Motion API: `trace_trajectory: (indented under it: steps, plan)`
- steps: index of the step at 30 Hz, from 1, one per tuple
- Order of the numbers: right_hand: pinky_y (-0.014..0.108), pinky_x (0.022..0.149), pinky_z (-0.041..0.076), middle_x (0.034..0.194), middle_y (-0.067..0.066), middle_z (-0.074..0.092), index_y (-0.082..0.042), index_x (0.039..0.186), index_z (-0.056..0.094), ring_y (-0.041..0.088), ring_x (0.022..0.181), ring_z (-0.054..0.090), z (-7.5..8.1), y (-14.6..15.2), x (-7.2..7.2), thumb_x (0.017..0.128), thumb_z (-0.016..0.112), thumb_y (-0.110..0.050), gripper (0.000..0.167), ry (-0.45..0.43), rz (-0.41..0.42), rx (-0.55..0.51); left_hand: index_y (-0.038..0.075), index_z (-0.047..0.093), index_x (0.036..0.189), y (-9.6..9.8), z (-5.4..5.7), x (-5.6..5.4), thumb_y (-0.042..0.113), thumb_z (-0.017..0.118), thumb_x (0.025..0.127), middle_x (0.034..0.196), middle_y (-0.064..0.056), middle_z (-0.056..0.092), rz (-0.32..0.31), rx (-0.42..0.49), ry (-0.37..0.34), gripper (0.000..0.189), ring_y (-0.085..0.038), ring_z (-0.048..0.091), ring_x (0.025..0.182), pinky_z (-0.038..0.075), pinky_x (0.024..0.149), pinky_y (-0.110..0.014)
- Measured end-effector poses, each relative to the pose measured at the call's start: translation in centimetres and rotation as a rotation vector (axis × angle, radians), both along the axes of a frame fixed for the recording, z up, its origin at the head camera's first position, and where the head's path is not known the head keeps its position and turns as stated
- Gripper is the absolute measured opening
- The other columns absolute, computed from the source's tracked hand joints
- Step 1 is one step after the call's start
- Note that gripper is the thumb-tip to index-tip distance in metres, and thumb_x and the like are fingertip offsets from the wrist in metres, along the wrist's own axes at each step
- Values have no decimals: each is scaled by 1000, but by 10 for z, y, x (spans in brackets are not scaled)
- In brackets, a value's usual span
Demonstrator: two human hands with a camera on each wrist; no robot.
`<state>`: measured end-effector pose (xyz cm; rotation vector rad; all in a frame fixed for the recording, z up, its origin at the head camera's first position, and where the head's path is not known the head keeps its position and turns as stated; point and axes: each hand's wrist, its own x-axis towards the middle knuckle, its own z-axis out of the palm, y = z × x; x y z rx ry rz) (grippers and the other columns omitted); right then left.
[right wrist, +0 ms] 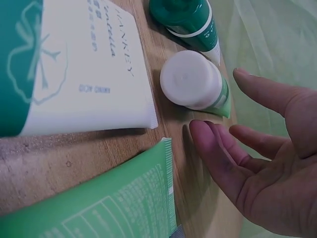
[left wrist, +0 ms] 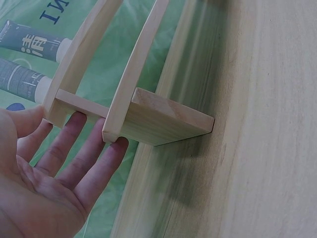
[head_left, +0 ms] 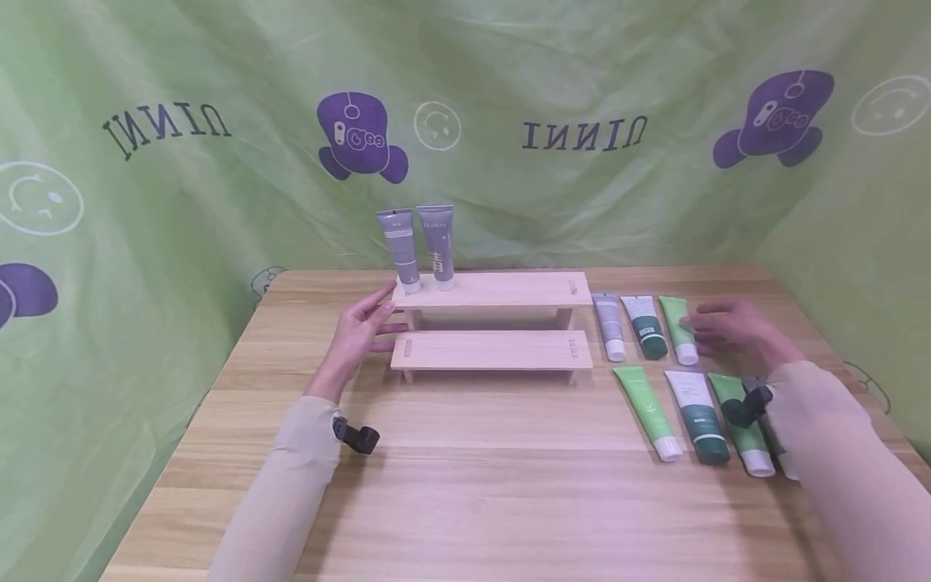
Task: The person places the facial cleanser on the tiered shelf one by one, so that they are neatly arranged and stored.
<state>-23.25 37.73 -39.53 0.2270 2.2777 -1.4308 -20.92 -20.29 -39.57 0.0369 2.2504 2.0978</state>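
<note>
My left hand (head_left: 356, 327) is at the left end of a two-tier wooden shelf (left wrist: 86, 103), its fairly straight fingertips touching the end and the thumb beside the upper board. Two grey-blue tubes with white caps stand on that board: one at the left end (head_left: 399, 246), the other (head_left: 438, 242) just right of it. The lower board (head_left: 490, 349) bears nothing. My right hand (head_left: 735, 325) reaches in from the right, fingers spread and slightly bent, beside a light green tube (head_left: 676, 323). In the right wrist view the thumb and fingers are apart near its white cap (right wrist: 185, 79).
Left of that green tube lie a dark-green-and-white tube (head_left: 646, 327) and a grey-blue tube (head_left: 609, 327). A nearer row holds a bright green tube (head_left: 646, 408), a white-and-green tube (head_left: 697, 412), a green tube (head_left: 742, 428) and another partly behind my sleeve. Green cloth (head_left: 473, 48) hangs behind the table.
</note>
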Motion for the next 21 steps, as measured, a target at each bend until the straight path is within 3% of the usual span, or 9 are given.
trace_trajectory:
  steps: [6, 14, 21]
  plan:
    - [37, 90, 58, 136, 32, 44, 16, 152, 9, 28, 107, 59, 1, -4, -3, 96, 70, -32, 95, -22, 7, 78, 22, 42, 154, 0, 0, 1, 24, 53, 106, 144, -22, 51, -3, -9, 7, 49, -49, 58, 118, 60, 84, -52]
    - [36, 85, 59, 136, 38, 45, 21, 147, 18, 30, 105, 61, 2, -6, -6, 97, 67, -33, 88, 11, 59, 196, 18, 41, 155, 0, -1, 1, 22, 52, 107, 145, -23, 50, -9, -3, 17, 49, -50, 59, 118, 58, 86, -57]
    - [36, 84, 59, 136, 37, 46, 20, 148, 19, 27, 102, 62, 5, -12, -7, 98, 67, -31, 86, 2, 61, 200, 18, 42, 155, 0, -1, 0, 22, 52, 107, 145, -22, 50, -7, -8, 16, 49, -48, 60, 116, 58, 86, -57]
